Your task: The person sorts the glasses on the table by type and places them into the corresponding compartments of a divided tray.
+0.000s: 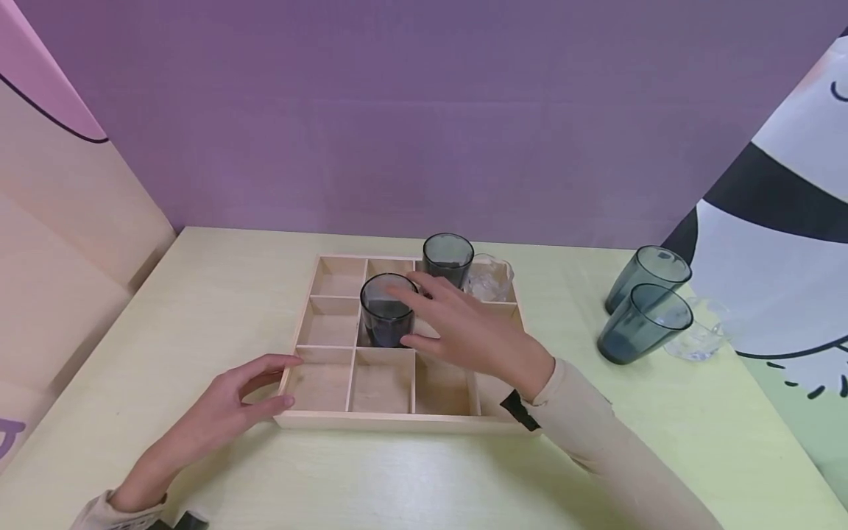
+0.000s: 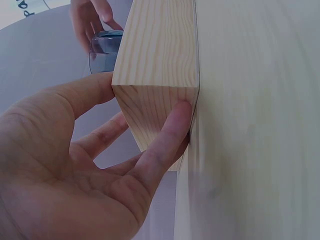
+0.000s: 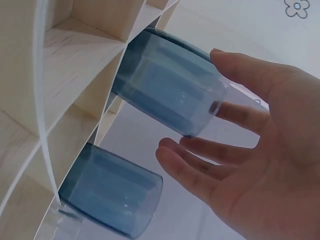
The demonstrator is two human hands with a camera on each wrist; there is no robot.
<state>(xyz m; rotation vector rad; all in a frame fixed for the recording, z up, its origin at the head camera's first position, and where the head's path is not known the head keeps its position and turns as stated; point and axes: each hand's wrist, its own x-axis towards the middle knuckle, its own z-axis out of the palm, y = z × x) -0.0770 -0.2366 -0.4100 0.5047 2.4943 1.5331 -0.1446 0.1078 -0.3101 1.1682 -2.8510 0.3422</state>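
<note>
A purple wall (image 1: 424, 132) is rising beyond both hands, and a pale worktop (image 1: 411, 482) is spreading out beneath them. On it a divided wooden tray (image 1: 397, 422) is lying, extending rightward from the left hand (image 1: 235, 397) and passing under the right hand (image 1: 464, 324). The left hand is gripping the tray at its near left corner, the fingers bending along the upper edge while the thumb is pressing low on the outer side. The right hand is hanging over the middle of the tray with thumb and fingers loosely parted, spanning the mouth of a dark grey glass tumbler (image 1: 384, 325); how firmly they are touching it is not showing. This tumbler is standing in the middle row, in the second compartment counting from the left hand's side. A second grey tumbler (image 1: 445, 254) is standing in the back row, just beyond the right hand. Well to the right of that hand, a pair of grey tumblers (image 1: 639, 327) is standing on the worktop, the nearer one partly covering the other. A clear glass cup (image 1: 492, 280) is sitting beside the second tumbler, beyond the right hand's knuckles, and another clear cup (image 1: 695, 337) is standing just right of the pair.
</note>
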